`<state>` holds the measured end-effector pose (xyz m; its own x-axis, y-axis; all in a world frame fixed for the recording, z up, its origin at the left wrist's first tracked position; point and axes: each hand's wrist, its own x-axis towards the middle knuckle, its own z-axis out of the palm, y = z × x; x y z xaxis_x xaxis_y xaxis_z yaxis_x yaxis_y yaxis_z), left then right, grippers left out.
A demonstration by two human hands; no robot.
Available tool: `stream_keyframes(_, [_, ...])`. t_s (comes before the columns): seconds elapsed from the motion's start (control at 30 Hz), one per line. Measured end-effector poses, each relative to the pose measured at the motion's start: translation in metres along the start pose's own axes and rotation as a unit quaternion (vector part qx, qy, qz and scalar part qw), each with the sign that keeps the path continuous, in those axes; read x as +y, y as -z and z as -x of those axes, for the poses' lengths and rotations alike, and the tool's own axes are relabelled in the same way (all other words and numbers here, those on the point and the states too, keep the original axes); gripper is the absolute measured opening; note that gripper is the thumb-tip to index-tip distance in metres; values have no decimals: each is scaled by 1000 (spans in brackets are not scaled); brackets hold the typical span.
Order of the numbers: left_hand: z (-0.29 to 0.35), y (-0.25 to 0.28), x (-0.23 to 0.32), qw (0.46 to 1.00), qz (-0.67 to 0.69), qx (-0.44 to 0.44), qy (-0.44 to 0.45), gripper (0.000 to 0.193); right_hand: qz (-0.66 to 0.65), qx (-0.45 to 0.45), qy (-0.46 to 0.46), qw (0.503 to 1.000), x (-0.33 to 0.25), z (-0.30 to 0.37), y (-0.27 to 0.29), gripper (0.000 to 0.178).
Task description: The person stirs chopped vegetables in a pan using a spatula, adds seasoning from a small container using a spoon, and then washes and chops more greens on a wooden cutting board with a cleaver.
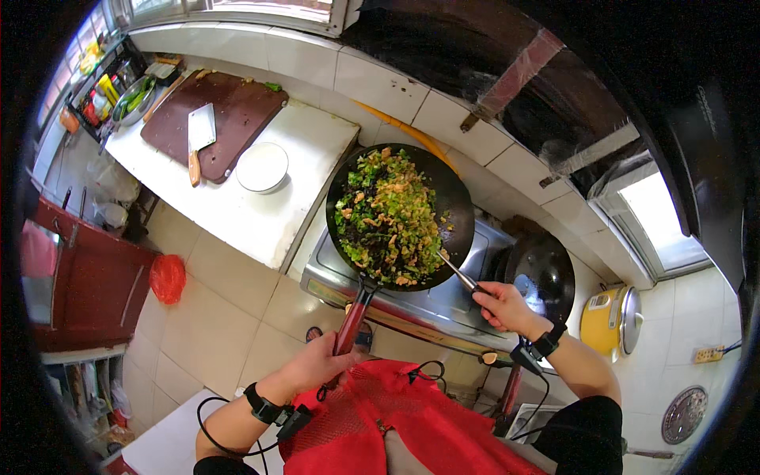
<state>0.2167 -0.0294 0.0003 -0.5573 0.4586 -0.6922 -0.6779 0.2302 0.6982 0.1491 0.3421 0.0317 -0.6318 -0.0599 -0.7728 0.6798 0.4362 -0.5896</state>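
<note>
Over the stove: I stand at the steel stove [443, 297] with a black wok [400, 215] lifted above it.
Left grip: my left hand [321, 366] is clamped round the wok's red handle [351, 321], near my body.
Right grip: my right hand [503, 307] is closed on the handle of a metal spatula [457, 273], its blade hidden in the food at the wok's right side.
Food: chopped greens, dark bits and pale pieces [388, 215] fill the wok, well mixed and glossy.
Progress: I judge the stir-fry well along; cutting is done, plating is left.
Left desk: a white desk [261, 214] carries a brown chopping board [229, 119], a cleaver [199, 134] and a white bowl [262, 167].
Right: a second dark wok [542, 273] sits on the stove; a yellow cooker [609, 319] stands beyond.
</note>
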Motion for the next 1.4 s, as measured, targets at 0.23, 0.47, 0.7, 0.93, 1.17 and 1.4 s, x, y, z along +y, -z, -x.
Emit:
stream_keyframes(0.23, [-5,0,-9,996,60,-25,-58,20,-28,62,53,996,23,18,-18,42])
stream_keyframes(0.47, [-5,2,-12,992,115,-34,-35,18,100,161,106,976,20,38,-20,43])
stream_keyframes(0.7, [0,2,-10,994,99,-43,-31,26,284,265,252,887,17,55,-27,42])
stream_keyframes(0.93, [-8,27,-34,960,276,-42,10,38,405,307,311,803,-9,74,-37,39])
stream_keyframes(1.17, [-6,59,-58,958,273,-67,50,35,496,342,299,740,-27,96,-52,44])
stream_keyframes(1.4, [-2,30,-39,983,178,-22,-22,39,648,362,244,624,-49,121,-69,47])
